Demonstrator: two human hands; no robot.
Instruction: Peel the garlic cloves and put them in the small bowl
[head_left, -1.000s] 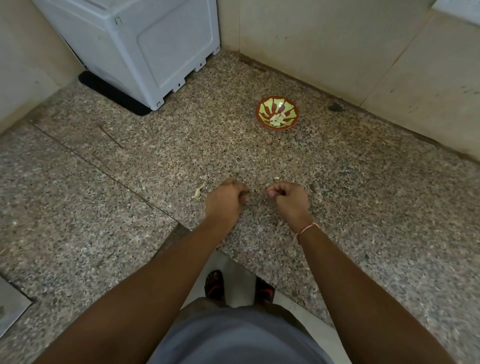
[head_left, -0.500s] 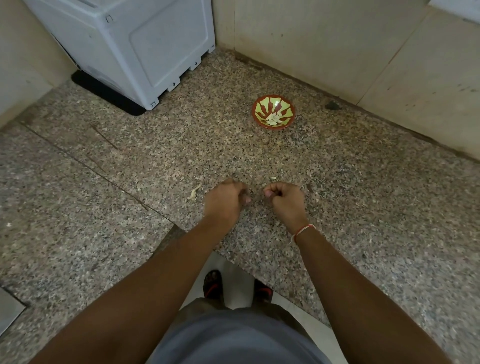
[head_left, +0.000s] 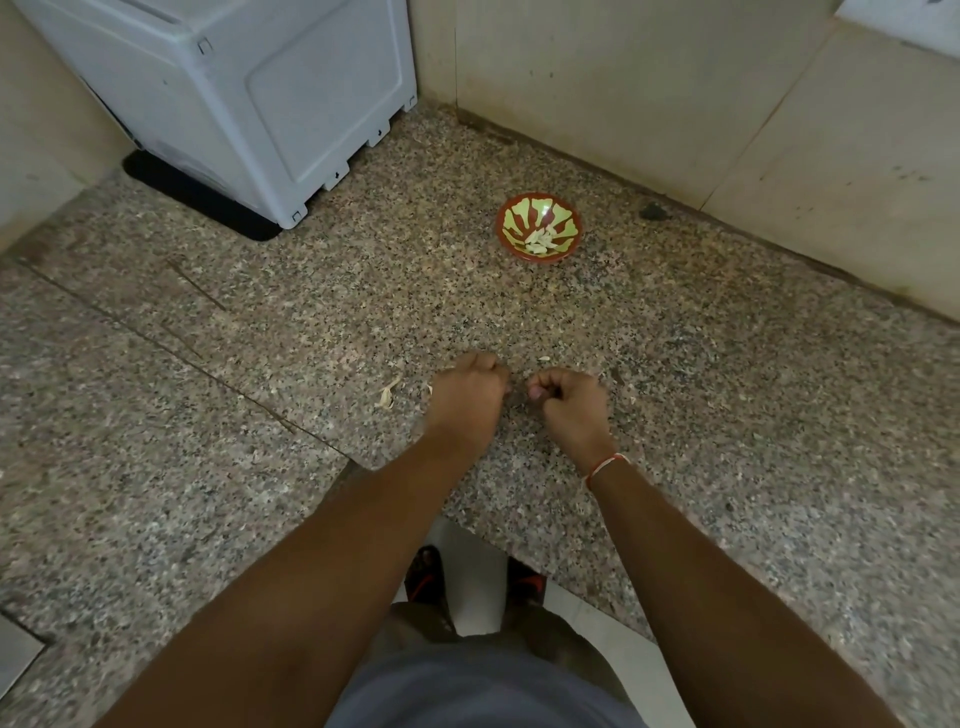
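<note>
A small red bowl (head_left: 506, 234) with a green pattern stands on the speckled stone counter (head_left: 727, 415) near the back wall, and several peeled garlic cloves (head_left: 540, 243) lie in it. My left hand (head_left: 467, 397) and my right hand (head_left: 571, 405) hover close together over the counter, well in front of the bowl. Both are curled into loose fists with a narrow gap between them. A small pinkish piece that looks like a garlic clove (head_left: 535, 393) shows at my right fingertips. Nothing is visible inside my left fist.
A scrap of garlic skin (head_left: 385, 397) lies left of my left hand, and a tiny bit (head_left: 544, 358) lies just beyond my right. A white appliance (head_left: 234, 104) fills the back left corner. Walls close the back and right. The counter edge (head_left: 519, 551) runs below my forearms.
Both hands stay curled and close together in nearly the same spot. The view has shifted slightly, and my left hand is a little blurred.
</note>
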